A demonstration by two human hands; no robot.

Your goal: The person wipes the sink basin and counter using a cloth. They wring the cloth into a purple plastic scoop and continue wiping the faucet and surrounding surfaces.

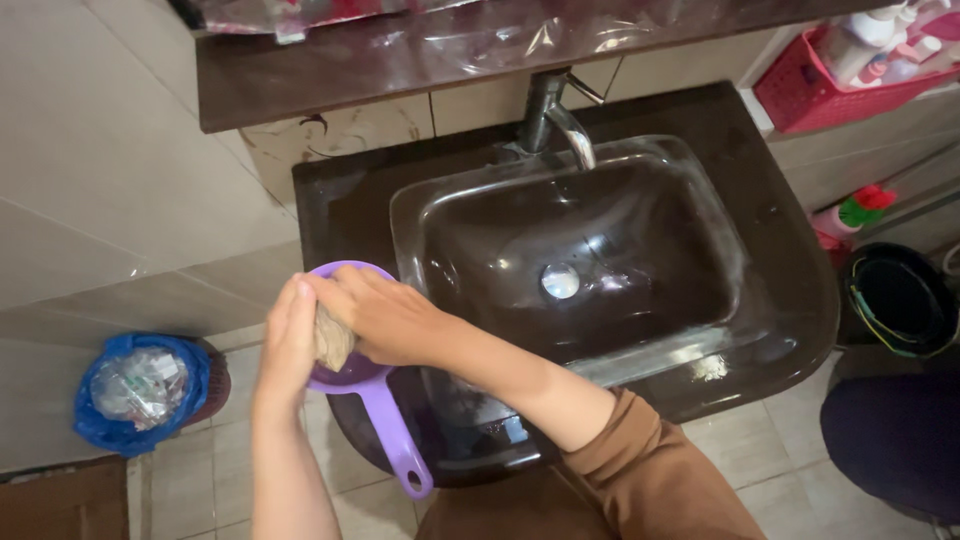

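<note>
At about 8 o'clock on the tiled floor stands a small bin (145,392) lined with a blue bag, crumpled clear plastic showing inside it. To its right, near 9 o'clock of the dark bench (330,205), the left hand (287,345) comes up from 6 o'clock, its forearm bare, and presses its palm against a wad of beige cloth (333,338). The right hand (385,315) reaches in from 4 o'clock, a brown sleeve pushed up past the forearm, and closes over the same wad from the other side, so the two hands are together, clamped on the cloth with it squeezed between them. The cloth sits directly over the bowl of a purple plastic scoop (362,375), which rests on the bench's left edge; its rim curves out at 12 o'clock of the hands and its handle runs down toward 5 o'clock, past the bench's front edge. Whether either hand touches the scoop cannot be told. Just right of the hands lies the glossy dark sink (480,200), its round metal drain (560,281) near the middle and a chrome tap (553,112) at 12 o'clock. Above runs a dark shelf (300,80) with clear wrapping on it. At 1 o'clock a pink basket (800,95) holds bottles, and at 3 o'clock a black bucket (900,300) stands on the floor.
</note>
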